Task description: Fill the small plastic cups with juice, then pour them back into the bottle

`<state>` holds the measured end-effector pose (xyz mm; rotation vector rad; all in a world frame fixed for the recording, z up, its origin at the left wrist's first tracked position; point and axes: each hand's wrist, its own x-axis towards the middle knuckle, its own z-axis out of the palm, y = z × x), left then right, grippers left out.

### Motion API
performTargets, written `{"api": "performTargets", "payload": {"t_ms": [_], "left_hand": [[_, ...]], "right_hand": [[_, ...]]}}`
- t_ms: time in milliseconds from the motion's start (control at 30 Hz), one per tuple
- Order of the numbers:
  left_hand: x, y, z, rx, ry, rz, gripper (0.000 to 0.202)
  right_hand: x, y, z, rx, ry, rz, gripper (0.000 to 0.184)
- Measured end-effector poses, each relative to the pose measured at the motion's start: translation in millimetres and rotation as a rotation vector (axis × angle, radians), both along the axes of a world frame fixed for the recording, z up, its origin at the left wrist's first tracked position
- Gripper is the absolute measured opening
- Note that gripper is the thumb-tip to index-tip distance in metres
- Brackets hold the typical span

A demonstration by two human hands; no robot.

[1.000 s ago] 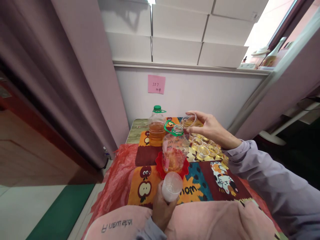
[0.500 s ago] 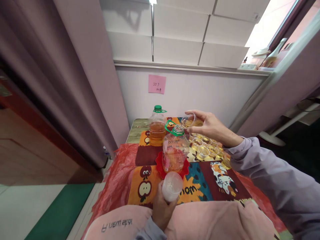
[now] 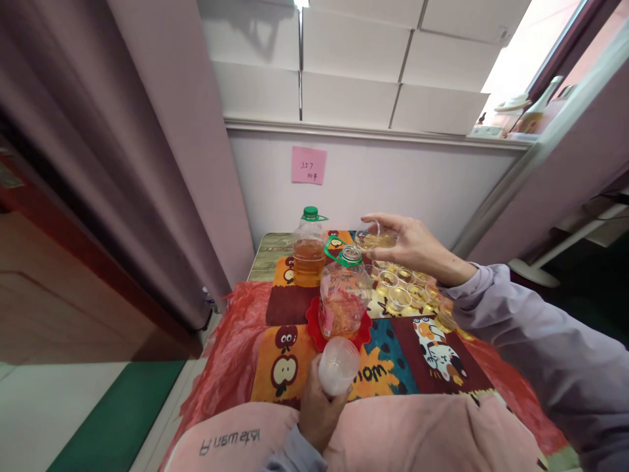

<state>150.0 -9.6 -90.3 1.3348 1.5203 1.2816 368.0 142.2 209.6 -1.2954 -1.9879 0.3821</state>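
Observation:
My right hand (image 3: pixel 410 246) grips a clear plastic cup (image 3: pixel 369 237) of pale yellow liquid, tilted over the uncapped mouth of a big plastic jug (image 3: pixel 345 295). That jug has a green collar and handle, and stands in a red scalloped dish (image 3: pixel 315 328). Close to my lap, my left hand (image 3: pixel 320 403) is wrapped round a stack of translucent plastic cups (image 3: pixel 339 367), in front of the dish. Several cups of yellow liquid (image 3: pixel 400 298) stand on the cloth below my right forearm, which partly hides them. Behind on the left is a second jug (image 3: pixel 309 255) with amber liquid and a green cap.
A patterned cloth (image 3: pixel 285 373) covers the table, with red plastic sheeting (image 3: pixel 226 347) hanging along its left side. At the back, a pink note (image 3: pixel 308 165) is stuck on the wall. A pink cushion or cloth (image 3: pixel 417 432) lies over my lap.
The cup in my right hand has tipped slightly further and shifted a little left over the jug's mouth. My left hand has stayed in place with the cup stack.

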Motion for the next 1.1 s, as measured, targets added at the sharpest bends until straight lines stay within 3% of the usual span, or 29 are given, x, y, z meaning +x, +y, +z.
{"api": "performTargets", "payload": {"t_ms": [333, 1100], "left_hand": [[0.2, -0.4, 4.9, -0.013, -0.013, -0.020, 0.050], [0.8, -0.4, -2.4, 0.022, -0.015, -0.011, 0.049]], "right_hand": [[-0.3, 6.6, -0.1, 0.095, -0.165, -0.032, 0.064], [-6.0, 14.2, 6.7, 0.235, -0.470, 0.026, 0.070]]}}
